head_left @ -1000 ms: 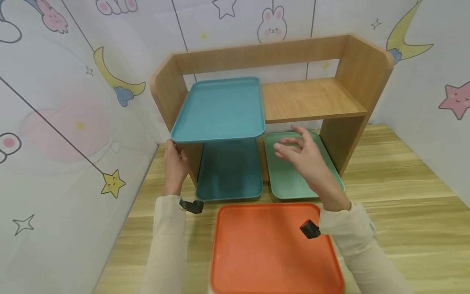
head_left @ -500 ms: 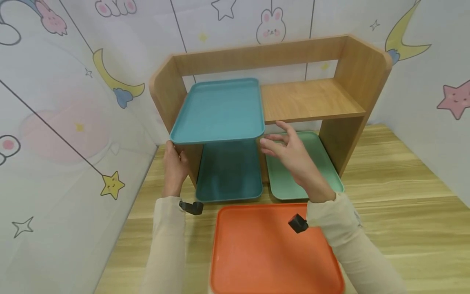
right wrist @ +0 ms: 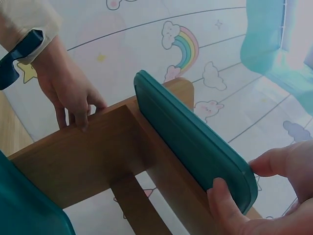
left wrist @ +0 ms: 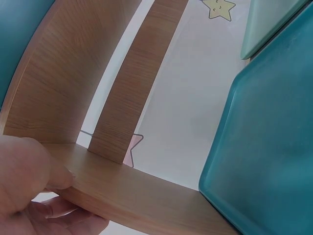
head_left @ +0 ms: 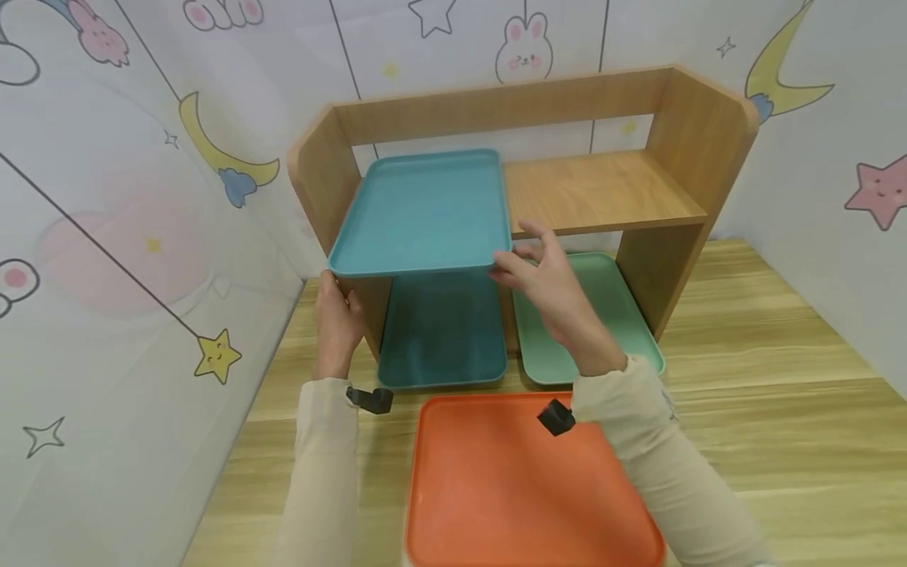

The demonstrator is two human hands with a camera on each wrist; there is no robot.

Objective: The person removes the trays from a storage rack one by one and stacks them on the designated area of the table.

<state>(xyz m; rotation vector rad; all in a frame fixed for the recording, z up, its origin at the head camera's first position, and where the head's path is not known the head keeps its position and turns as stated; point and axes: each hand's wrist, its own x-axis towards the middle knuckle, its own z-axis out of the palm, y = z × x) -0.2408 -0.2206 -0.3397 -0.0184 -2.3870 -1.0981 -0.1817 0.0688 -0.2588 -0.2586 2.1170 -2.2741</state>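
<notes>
A teal tray (head_left: 425,213) lies on the left half of the upper board of a small wooden desk shelf (head_left: 609,185), its front edge jutting past the board. My right hand (head_left: 556,291) pinches the front right corner of this tray; the right wrist view shows fingertips (right wrist: 220,191) on both sides of the corner. Lower down, my left hand (head_left: 338,323) grips the shelf's left side panel (left wrist: 98,181), thumb inside and fingers round the outer face. A second teal tray (head_left: 442,331) sits in the lower left compartment, and a mint green tray (head_left: 588,346) in the lower right.
An orange tray (head_left: 531,480) lies on the wood-grain table (head_left: 765,378) in front of the shelf, below my forearms. Walls covered with cartoon-printed sheeting (head_left: 127,260) stand close on the left, behind and on the right.
My right hand has moved left from over the mint green tray to the upper teal tray's front right corner and now pinches it. The left hand and the trays have stayed put.
</notes>
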